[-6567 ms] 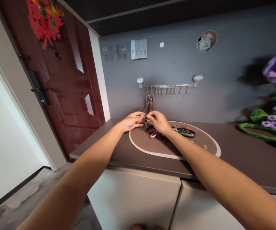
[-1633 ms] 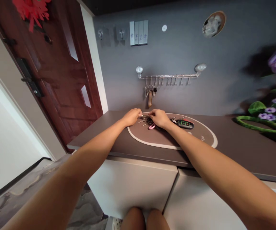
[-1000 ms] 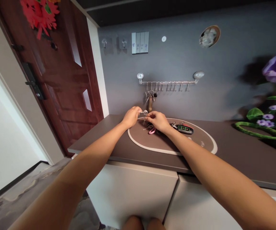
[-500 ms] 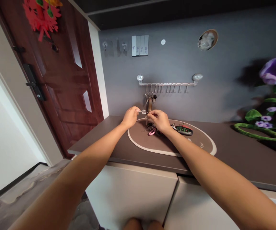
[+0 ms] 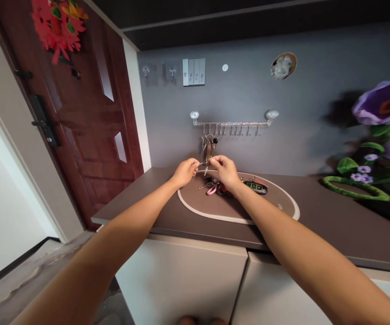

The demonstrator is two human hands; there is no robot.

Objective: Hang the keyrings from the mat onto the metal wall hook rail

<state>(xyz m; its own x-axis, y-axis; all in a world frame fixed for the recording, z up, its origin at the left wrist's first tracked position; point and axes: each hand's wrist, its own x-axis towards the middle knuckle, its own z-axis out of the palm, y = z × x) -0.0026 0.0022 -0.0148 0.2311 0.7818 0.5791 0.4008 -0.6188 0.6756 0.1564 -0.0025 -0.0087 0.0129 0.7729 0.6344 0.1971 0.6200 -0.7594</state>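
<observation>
My left hand (image 5: 185,173) is closed in a pinch on a small silver key, mostly covered by the fingers. Close beside it, my right hand (image 5: 226,171) pinches a metal key ring (image 5: 208,159). From that ring another key (image 5: 206,171) dangles between the two hands. Right behind them, a bunch with a brown strap (image 5: 209,148) hangs from the hook rail (image 5: 232,123) on the wall. Below my right hand, on the oval mat (image 5: 215,212), lie a pink loop (image 5: 212,189), more keys partly hidden, and a black car key fob (image 5: 256,187) with green outlines.
A green-and-purple fabric flower (image 5: 381,108) stands at the right on the dark counter (image 5: 323,225). White cabinet doors (image 5: 188,271) are below the counter edge. A dark shelf (image 5: 249,22) overhangs the top. To the left is a red-brown door (image 5: 89,122).
The key in my left hand, held out level before, is now mostly covered by the fingers. A key now hangs beneath the ring. The view has shifted slightly.
</observation>
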